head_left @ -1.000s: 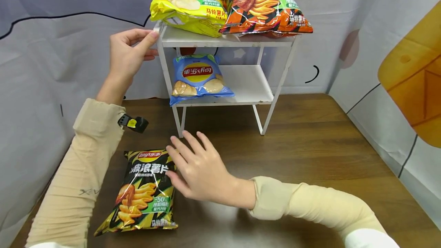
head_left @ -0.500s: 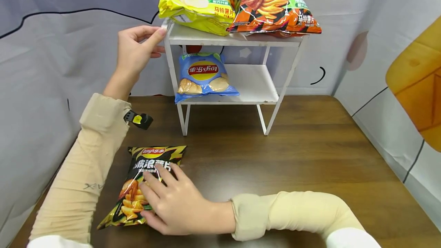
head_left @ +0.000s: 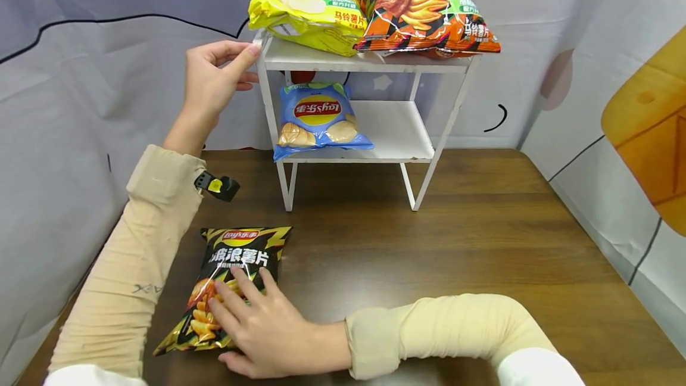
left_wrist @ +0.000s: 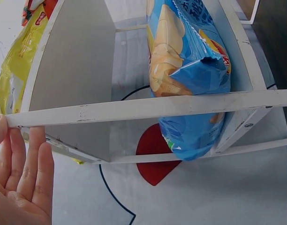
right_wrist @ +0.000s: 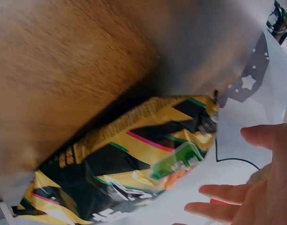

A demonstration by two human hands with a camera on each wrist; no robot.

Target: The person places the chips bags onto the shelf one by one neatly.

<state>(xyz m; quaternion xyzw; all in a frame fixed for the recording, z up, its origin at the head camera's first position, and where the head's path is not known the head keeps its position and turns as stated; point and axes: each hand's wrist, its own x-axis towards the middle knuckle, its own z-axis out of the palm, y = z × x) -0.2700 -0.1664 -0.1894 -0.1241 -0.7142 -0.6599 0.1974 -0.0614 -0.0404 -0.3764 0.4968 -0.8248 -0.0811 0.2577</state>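
At the upper left corner of a small white two-tier shelf, my left hand pinches the frame between thumb and fingers. The left wrist view shows the fingertips right behind the white post. My right hand spreads its fingers over a black and yellow bag of Lay's chips, covering its lower right part. That bag lies flat on the table, printed face up. The right wrist view shows the thumb and fingers stretched out alongside the chip bag.
On the top tier lean a yellow chip bag and an orange and black one. A blue chip bag sits on the lower tier's left side. The brown wooden table is bordered by printed cloth.
My right hand has moved left and nearer to me, from the black chip bag's right edge to over its lower part. The left hand keeps its hold on the shelf.
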